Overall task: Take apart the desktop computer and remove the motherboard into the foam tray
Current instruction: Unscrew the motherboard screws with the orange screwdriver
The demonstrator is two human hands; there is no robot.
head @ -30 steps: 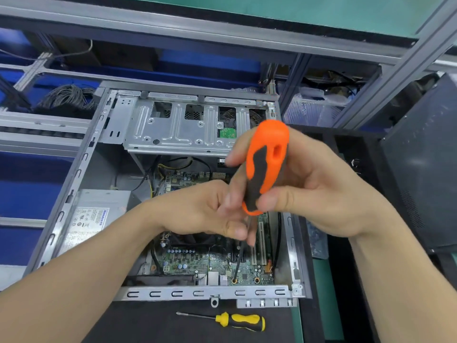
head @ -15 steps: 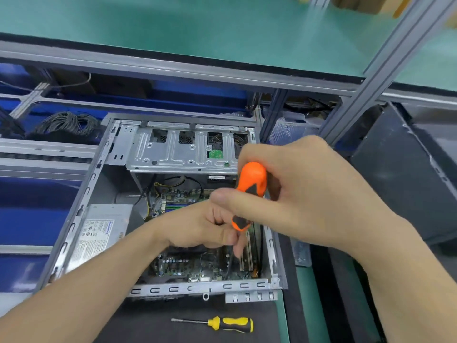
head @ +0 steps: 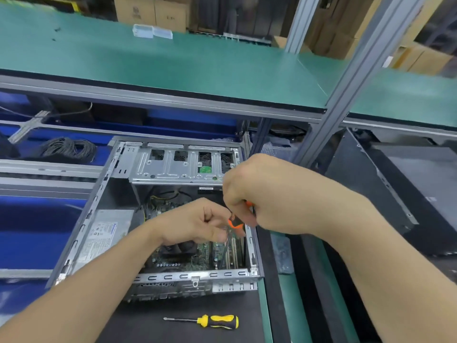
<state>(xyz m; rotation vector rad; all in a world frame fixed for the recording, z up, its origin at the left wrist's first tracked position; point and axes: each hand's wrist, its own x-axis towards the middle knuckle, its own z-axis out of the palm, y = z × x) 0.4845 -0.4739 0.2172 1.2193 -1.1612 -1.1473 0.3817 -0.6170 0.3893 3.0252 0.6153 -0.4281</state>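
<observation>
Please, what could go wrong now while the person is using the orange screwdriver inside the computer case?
The screwdriver shaft runs close beside the slots on the motherboard; a slip could scratch the board. The right hand hides most of the handle, and the left hand pinches the shaft, so a loosened screw may drop unseen into the case.

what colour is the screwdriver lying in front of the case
Yellow and black screwdriver, clearest in the head view.

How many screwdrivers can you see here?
2: an orange-handled screwdriver held in the right hand over the open computer case, and a yellow-handled screwdriver lying on the mat in front.
</observation>
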